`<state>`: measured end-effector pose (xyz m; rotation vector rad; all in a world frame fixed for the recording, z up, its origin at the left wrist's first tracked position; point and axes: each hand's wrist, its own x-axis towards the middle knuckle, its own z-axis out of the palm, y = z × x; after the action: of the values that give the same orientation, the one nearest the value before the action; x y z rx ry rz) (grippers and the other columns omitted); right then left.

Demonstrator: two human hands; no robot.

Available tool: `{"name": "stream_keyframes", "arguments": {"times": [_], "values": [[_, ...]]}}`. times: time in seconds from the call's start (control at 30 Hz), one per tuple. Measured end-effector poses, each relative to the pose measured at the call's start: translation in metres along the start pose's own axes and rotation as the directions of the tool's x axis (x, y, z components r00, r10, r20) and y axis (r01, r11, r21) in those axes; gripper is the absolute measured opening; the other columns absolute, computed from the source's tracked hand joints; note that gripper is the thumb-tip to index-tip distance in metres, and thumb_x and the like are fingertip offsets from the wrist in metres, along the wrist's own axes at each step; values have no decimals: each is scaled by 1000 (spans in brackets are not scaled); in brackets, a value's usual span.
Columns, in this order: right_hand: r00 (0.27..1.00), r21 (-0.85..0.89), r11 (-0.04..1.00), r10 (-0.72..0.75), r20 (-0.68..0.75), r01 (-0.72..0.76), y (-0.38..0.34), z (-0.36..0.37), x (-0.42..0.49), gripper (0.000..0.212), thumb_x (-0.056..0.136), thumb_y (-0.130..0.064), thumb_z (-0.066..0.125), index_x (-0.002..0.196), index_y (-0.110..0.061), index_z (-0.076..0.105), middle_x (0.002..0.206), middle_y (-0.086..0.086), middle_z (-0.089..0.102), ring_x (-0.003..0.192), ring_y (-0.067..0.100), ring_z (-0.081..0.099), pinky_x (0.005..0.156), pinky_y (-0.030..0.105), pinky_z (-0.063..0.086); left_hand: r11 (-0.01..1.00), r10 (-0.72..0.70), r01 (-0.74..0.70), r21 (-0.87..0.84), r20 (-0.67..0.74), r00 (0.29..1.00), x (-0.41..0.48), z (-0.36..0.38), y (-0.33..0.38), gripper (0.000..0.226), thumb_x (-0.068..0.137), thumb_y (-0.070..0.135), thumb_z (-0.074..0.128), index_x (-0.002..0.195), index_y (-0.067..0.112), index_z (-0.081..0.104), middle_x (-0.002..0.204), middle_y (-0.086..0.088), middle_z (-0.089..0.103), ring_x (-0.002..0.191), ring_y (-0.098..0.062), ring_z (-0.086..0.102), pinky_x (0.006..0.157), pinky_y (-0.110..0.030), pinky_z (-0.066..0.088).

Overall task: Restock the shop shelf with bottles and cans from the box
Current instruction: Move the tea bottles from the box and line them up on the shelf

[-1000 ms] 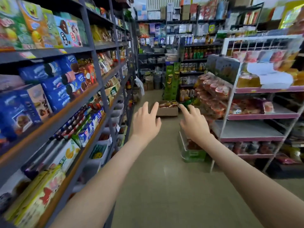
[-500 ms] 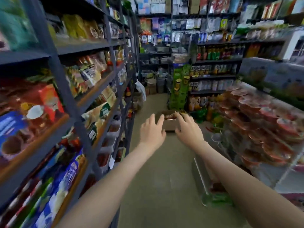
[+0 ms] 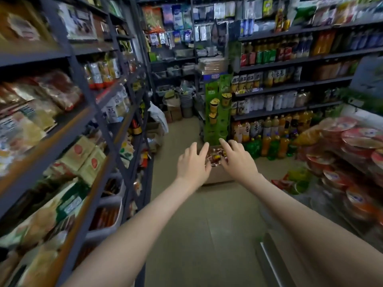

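A brown cardboard box [image 3: 219, 176] sits on the aisle floor ahead, with several small bottles or cans [image 3: 215, 156] showing in its open top. My left hand [image 3: 193, 165] and my right hand [image 3: 238, 160] are stretched out in front of me, fingers straight and spread, overlapping the box's left and right sides in the view. Neither hand holds anything. A dark drinks shelf [image 3: 288, 85] with rows of bottles and cans stands just behind the box on the right.
A tall dark snack shelf [image 3: 87, 125] lines the left side of the narrow aisle. Stacked noodle bowls [image 3: 356, 154] fill a rack at right. A green display stand [image 3: 217, 112] rises behind the box. Large bottles [image 3: 271, 139] stand on the floor beside it.
I have moved forward down the aisle; the box and the drinks shelf look larger and nearer. Both hands stay outstretched and open, still framing the box.
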<state>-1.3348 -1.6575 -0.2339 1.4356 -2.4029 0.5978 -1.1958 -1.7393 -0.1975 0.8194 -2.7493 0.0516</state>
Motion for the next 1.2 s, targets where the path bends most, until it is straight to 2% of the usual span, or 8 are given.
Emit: {"name": "stream_keyframes", "arguments": {"times": [0.3, 0.43, 0.6, 0.73, 0.87, 0.93, 1.07, 1.2], "values": [[998, -33, 999, 25, 52, -23, 86, 101, 219, 58, 91, -22, 52, 146, -11, 36, 130, 17, 50, 111, 35, 50, 75, 46, 52, 999, -7, 9, -37, 35, 999, 249, 79, -63, 62, 97, 36, 42, 152, 21, 17, 151, -18, 26, 133, -35, 34, 103, -42, 34], [996, -57, 996, 71, 53, -68, 132, 159, 309, 58, 90, -23, 54, 145, -12, 37, 128, 16, 51, 108, 34, 51, 71, 44, 53, 997, 55, -51, -59, 67, 996, 360, 134, -81, 62, 97, 36, 43, 152, 22, 17, 152, -18, 25, 135, -34, 33, 105, -42, 34], [987, -94, 983, 159, 26, -156, 203, 207, 429, 58, 92, -26, 51, 146, -14, 34, 131, 15, 50, 112, 34, 51, 77, 43, 52, 985, 143, -137, -106, 49, 988, 521, 187, -96, 61, 97, 37, 43, 151, 22, 20, 151, -17, 28, 134, -33, 35, 103, -43, 36], [971, -113, 966, 237, 11, -234, 266, 219, 499, 55, 91, -24, 52, 143, -11, 39, 126, 17, 53, 109, 34, 53, 73, 44, 54, 968, 232, -226, -110, 45, 972, 637, 212, -78, 61, 97, 39, 44, 151, 23, 21, 150, -15, 30, 132, -32, 37, 101, -40, 38], [940, -177, 925, 342, 0, -336, 338, 227, 542, 58, 92, -26, 51, 146, -15, 33, 131, 12, 49, 115, 30, 50, 80, 40, 52, 931, 338, -329, -159, 35, 940, 722, 241, -44, 63, 96, 38, 45, 151, 21, 20, 150, -17, 30, 133, -32, 37, 101, -41, 39], [928, -208, 907, 373, -8, -366, 378, 231, 560, 58, 92, -25, 53, 146, -14, 34, 130, 12, 50, 113, 31, 50, 77, 40, 53, 918, 367, -355, -178, 40, 929, 759, 258, -26, 63, 97, 38, 44, 152, 22, 19, 151, -17, 29, 134, -32, 36, 102, -41, 38], [918, -218, 896, 397, -3, -388, 455, 240, 592, 57, 86, -13, 56, 141, -9, 42, 121, 17, 55, 104, 37, 54, 70, 44, 50, 918, 350, -332, -218, 49, 935, 825, 293, 9, 65, 97, 39, 44, 153, 23, 14, 152, -17, 26, 134, -33, 34, 102, -42, 38], [929, -201, 910, 369, -11, -363, 531, 242, 628, 58, 85, -13, 58, 140, -7, 43, 121, 19, 56, 104, 39, 55, 71, 44, 50, 921, 340, -321, -221, 52, 939, 889, 318, 53, 65, 97, 41, 43, 152, 24, 14, 152, -16, 26, 135, -33, 33, 102, -43, 39]]}}
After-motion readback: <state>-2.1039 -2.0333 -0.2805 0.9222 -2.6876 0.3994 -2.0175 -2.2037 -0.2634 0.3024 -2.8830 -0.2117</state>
